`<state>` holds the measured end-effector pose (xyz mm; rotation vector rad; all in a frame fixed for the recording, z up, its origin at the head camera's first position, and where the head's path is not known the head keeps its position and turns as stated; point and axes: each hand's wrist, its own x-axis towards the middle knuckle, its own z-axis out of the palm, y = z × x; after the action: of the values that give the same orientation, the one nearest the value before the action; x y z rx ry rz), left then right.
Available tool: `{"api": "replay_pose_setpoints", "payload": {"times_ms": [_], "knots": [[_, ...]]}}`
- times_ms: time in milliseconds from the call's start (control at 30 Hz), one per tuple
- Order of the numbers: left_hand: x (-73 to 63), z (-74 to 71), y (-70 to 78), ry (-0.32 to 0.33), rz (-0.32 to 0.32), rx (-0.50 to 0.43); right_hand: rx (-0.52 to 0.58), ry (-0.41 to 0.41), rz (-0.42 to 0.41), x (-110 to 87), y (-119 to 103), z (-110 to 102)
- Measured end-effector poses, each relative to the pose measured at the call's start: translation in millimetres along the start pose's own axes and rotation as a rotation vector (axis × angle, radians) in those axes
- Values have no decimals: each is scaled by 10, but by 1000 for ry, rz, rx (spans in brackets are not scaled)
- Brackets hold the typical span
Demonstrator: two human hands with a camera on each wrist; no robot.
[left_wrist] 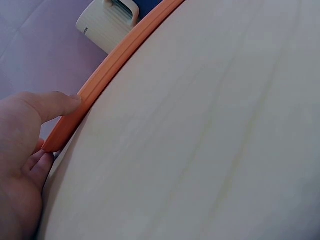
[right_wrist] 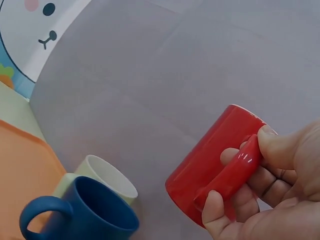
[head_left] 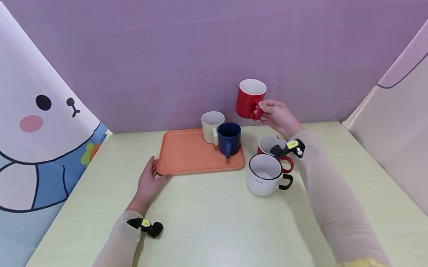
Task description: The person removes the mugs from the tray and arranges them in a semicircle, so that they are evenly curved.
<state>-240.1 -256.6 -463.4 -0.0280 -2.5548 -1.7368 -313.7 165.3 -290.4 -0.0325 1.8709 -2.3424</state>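
My right hand (head_left: 279, 116) holds a red mug (head_left: 248, 101) by its handle, up off the table and upright; the mug is white inside. In the right wrist view, fingers (right_wrist: 245, 202) curl through the red handle with the thumb at its top. At the near left corner of an orange tray (head_left: 182, 155), my left hand (head_left: 151, 183) grips the corner, thumb along the front rim and fingers at the left side. On the tray's right end stand a cream mug (head_left: 210, 129) and a dark blue mug (head_left: 229, 140), close together.
Right of the tray stand a white mug (head_left: 263, 183) with black rim and handle, and a red-handled mug (head_left: 267, 145) behind it. Part of another pale rim (head_left: 281, 137) shows under my right wrist. A purple backdrop (head_left: 195, 62) rises behind the table.
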Motion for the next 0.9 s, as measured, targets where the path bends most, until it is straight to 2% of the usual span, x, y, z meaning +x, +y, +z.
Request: {"api": "replay_pose_setpoints", "payload": {"times_ms": [267, 500, 900], "knots": [[1, 27, 50, 18, 1, 28, 34, -6, -14, -121, -73, -238], [-8, 15, 40, 19, -6, 31, -55, 40, -30, -255, -121, -453], [-35, -11, 38, 11, -11, 28, 87, -16, -51, -468, -171, -830]]}}
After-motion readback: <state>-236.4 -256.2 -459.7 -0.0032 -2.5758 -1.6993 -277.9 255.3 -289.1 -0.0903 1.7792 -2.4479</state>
